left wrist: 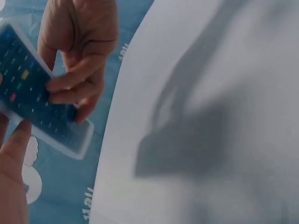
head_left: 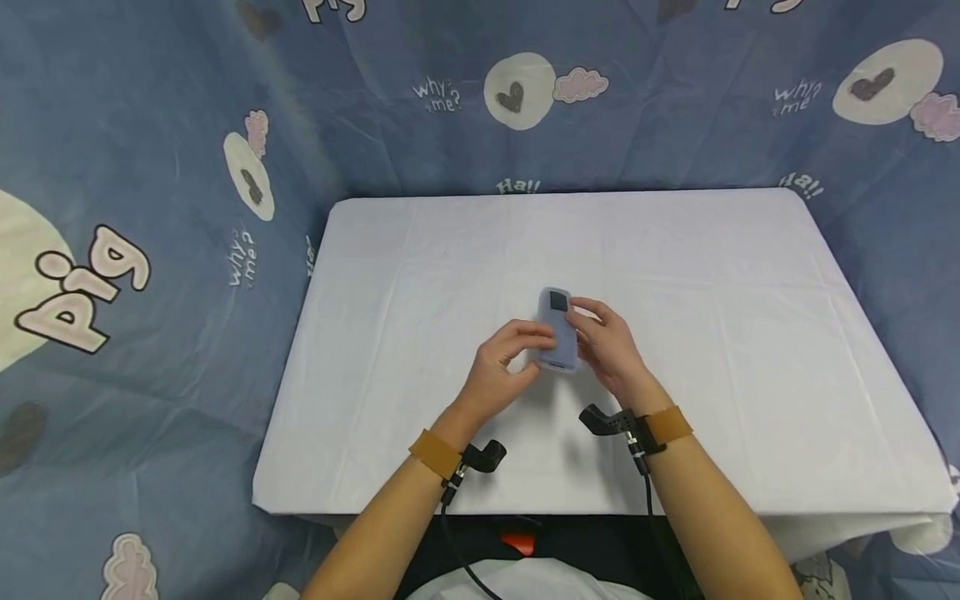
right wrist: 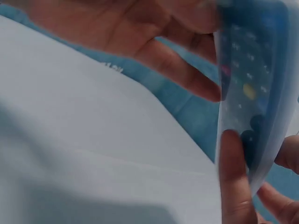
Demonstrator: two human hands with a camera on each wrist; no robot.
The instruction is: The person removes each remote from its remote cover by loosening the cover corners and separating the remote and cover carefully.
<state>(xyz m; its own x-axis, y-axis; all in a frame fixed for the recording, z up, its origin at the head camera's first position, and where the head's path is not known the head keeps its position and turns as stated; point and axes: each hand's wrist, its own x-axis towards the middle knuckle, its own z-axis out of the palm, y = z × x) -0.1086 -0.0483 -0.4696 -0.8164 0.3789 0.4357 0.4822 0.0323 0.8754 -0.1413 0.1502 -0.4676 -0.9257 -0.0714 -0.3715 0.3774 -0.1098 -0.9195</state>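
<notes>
A phone [head_left: 558,343] in a translucent bluish case is held above the white table by both hands. In the head view its back and dark camera block face up. The left wrist view shows its other side, a dark screen with rows of small app icons. The left hand [head_left: 501,367] pinches its left edge, with fingers over the back and the thumb by the lower corner. My right hand [head_left: 611,348] grips the opposite edge, with thumb and index finger near the camera block. In the right wrist view, fingers [right wrist: 233,172] press along the phone [right wrist: 247,88].
A white cloth covers the table [head_left: 420,275], and shadows of the hands fall on it. Blue printed fabric [head_left: 420,150] hangs behind and at the sides. A wrist camera [head_left: 486,456] with a cable hangs from the left strap, another camera [head_left: 603,419] from the right.
</notes>
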